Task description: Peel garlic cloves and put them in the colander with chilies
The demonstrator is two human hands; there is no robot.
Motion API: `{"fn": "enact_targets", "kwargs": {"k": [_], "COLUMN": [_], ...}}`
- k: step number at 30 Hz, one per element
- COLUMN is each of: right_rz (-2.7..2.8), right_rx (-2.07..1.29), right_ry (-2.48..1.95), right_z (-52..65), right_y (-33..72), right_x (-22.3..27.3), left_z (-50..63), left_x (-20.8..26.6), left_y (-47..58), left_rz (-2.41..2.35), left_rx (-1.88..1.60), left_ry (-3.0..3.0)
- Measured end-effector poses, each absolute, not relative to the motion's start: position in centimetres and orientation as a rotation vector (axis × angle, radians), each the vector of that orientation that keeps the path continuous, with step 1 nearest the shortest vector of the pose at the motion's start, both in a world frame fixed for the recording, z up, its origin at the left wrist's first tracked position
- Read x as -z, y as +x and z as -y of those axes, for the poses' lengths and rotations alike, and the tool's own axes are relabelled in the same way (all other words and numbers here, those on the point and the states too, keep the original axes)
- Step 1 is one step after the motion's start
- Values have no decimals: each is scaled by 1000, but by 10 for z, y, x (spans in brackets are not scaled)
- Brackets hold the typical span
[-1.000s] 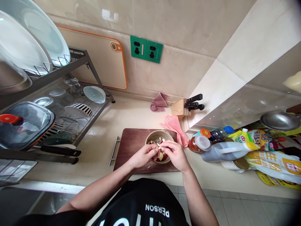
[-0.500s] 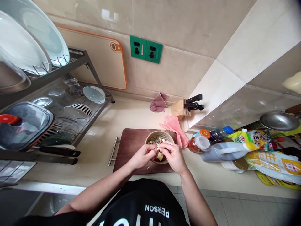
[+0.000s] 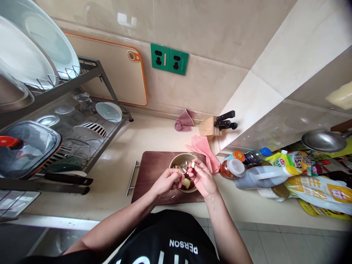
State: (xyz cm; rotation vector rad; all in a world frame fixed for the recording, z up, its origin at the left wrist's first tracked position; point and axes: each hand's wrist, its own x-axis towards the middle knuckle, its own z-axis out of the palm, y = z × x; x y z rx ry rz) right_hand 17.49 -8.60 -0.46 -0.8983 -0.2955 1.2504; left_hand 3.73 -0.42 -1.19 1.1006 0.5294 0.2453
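Over a beige strainer basket (image 3: pixel 174 160), my right hand (image 3: pixel 204 181) pinches a pale peeled garlic clove (image 3: pixel 193 165) between thumb and fingertips. My left hand (image 3: pixel 166 182) is closed at the fingertips on a thin whitish bit of garlic peel, just left of the right hand. Inside the basket lie a yellowish chunk (image 3: pixel 186 183), several pale cloves and some dark red pieces, partly hidden by both hands. Under the basket is a dark reddish-brown cutting board (image 3: pixel 154 172) with a metal handle at its left end.
To the left stands a dish rack (image 3: pixel 110 86) with plates, bowls and glass jars. Behind the board are a folded mauve cloth (image 3: pixel 184 121), a knife block (image 3: pixel 208 126) and pink rubber gloves (image 3: pixel 205 150). Jars, a large bottle (image 3: pixel 258 179) and food packets crowd the right side.
My hands have drawn slightly apart. The right hand has turned palm upward and lifted the clove away from the left fingertips, where a shred of peel shows.
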Motion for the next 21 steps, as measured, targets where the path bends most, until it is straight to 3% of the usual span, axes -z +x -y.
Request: {"fn": "enact_targets", "kwargs": {"k": [12, 21], "right_rz": [454, 1050], "right_rx": [-1233, -764], "right_ry": [-1019, -1431], "right_z": [87, 91], "right_y": [173, 173], "right_x": [2, -1], "left_z": [0, 2], "left_x": [4, 3], "left_y": [40, 41], "left_rz": [-417, -477], "left_rx": [-309, -293], "left_ry": [968, 1182]}}
